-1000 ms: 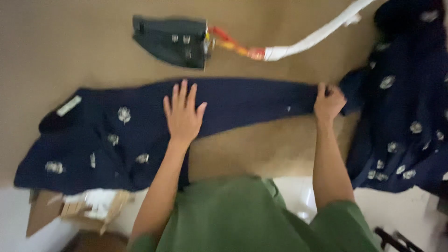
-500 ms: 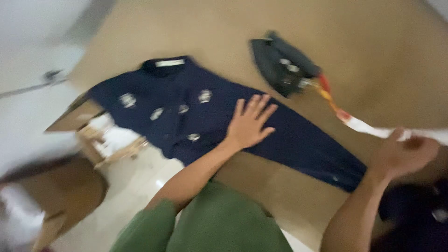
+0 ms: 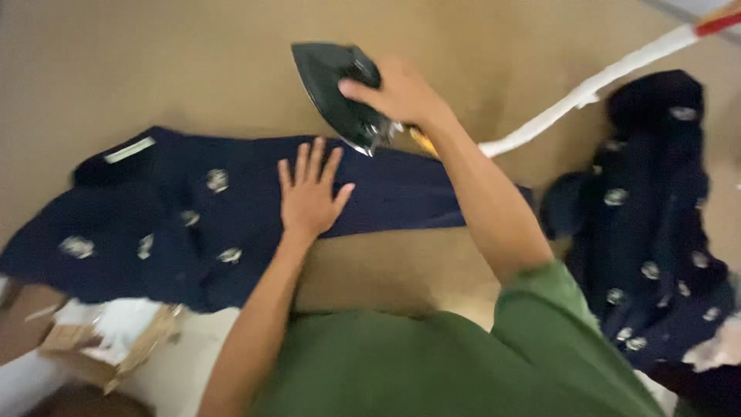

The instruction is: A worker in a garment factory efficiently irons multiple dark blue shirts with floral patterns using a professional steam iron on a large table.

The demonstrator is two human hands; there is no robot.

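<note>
A dark navy cloth garment with small pale woven motifs (image 3: 231,216) is spread flat across the tan padded bench (image 3: 154,62), its collar toward the left edge and a long narrow part running to the right. It is pinned by the left hand (image 3: 309,197), laid palm-down with the fingers spread flat on the cloth and gripping nothing. A dark, wedge-shaped electric iron (image 3: 340,93) is held above the far edge of the garment by the right hand (image 3: 401,93), whose fingers are wrapped round its handle; its soleplate is tilted and appears lifted clear of the cloth. A white cord (image 3: 587,85) trails away toward the far right corner. A second navy patterned garment (image 3: 648,216) lies bunched at the right edge.

The step in hand is judged to be the iron being brought to the cloth. Next, the soleplate would need to be levelled and set down clear of the flat hand.
</note>
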